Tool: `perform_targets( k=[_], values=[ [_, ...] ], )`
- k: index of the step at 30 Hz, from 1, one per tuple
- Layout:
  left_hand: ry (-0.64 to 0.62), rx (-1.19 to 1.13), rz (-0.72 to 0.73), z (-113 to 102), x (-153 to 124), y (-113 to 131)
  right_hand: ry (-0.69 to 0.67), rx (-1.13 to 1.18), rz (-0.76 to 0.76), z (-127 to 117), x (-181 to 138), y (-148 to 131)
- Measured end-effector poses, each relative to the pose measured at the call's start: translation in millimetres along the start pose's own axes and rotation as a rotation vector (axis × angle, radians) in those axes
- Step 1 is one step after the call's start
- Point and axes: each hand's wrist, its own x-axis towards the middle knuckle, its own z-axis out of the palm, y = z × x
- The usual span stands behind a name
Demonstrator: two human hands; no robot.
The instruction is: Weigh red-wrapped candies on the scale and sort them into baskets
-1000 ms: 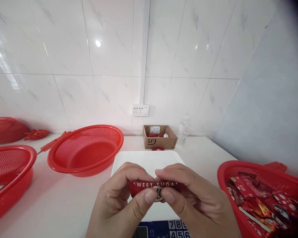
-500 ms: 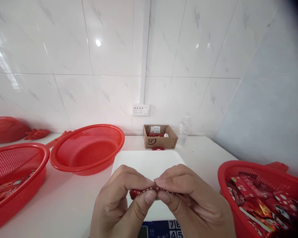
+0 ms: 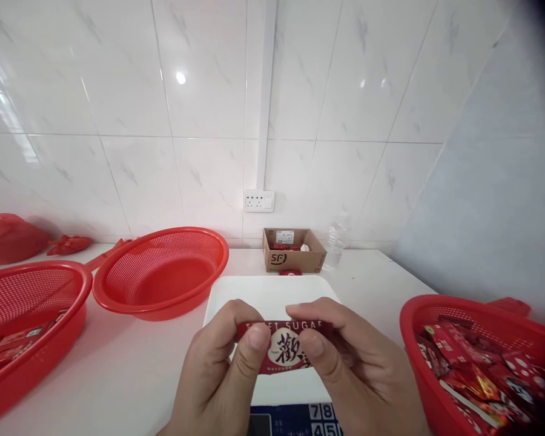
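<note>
Bright, even light; glare spots the glossy white wall tiles (image 3: 180, 77) up-left of the white wall socket (image 3: 258, 200). Far right of it the corner darkens. The red foil packet (image 3: 284, 350) in my fingers (image 3: 254, 342) reads sharp.

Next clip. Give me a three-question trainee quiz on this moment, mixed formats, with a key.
1. True or false: the left hand and right hand both pinch the red packet.
2. The basket heaped with packets stands at: A the person's right; B the middle; C the far wall.
3. Fill in: right of the cardboard box stands a clear ____.
Key: 1 true; 2 A; 3 bottle.
</note>
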Motion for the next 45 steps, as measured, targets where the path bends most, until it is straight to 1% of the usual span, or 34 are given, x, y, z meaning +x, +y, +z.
perform_targets(
  k=[4, 8, 12, 16, 19, 22, 28, 30, 33, 36, 39, 41, 45],
  values=[
    [0.022, 0.004, -0.022, -1, 0, 1, -0.065, -0.052, 0.101, 2, 1, -1],
    [0.007, -0.035, -0.05, 1, -1, 3, -0.096, -0.18, 0.082, 2, 0, -3],
    [-0.017, -0.079, -0.078, 3, -2, 5, -0.122, -0.254, 0.064, 1, -1, -6],
    [-0.039, -0.089, -0.104, 3, -2, 5, -0.084, -0.308, 0.034, 1, -3, -4],
    [-0.076, -0.039, -0.095, 1, -2, 5, -0.038, -0.296, 0.023, 3, -4, -1],
    [-0.104, 0.001, -0.106, 1, -1, 6, -0.031, -0.258, 0.033, 4, -5, -1],
    [-0.095, 0.048, -0.081, 2, 0, 7, -0.129, -0.086, 0.14, 2, 0, -4],
    [-0.104, 0.057, -0.093, 1, 1, 6, -0.154, -0.088, 0.126, 2, 2, -4],
    [-0.122, 0.043, -0.125, 0, 2, 5, -0.141, -0.156, 0.053, 3, 4, -3],
    [-0.129, 0.031, -0.109, 0, 2, 4, -0.12, -0.227, -0.019, 3, 4, 0],
    [-0.147, 0.013, -0.103, 0, 2, 3, -0.112, -0.26, -0.046, 2, 5, 2],
    [-0.135, 0.03, -0.1, 1, 3, 3, -0.102, -0.258, -0.052, 1, 6, 2],
    [-0.07, 0.046, -0.042, 2, 6, 4, -0.087, -0.223, -0.032, 2, 9, 3]
  ],
)
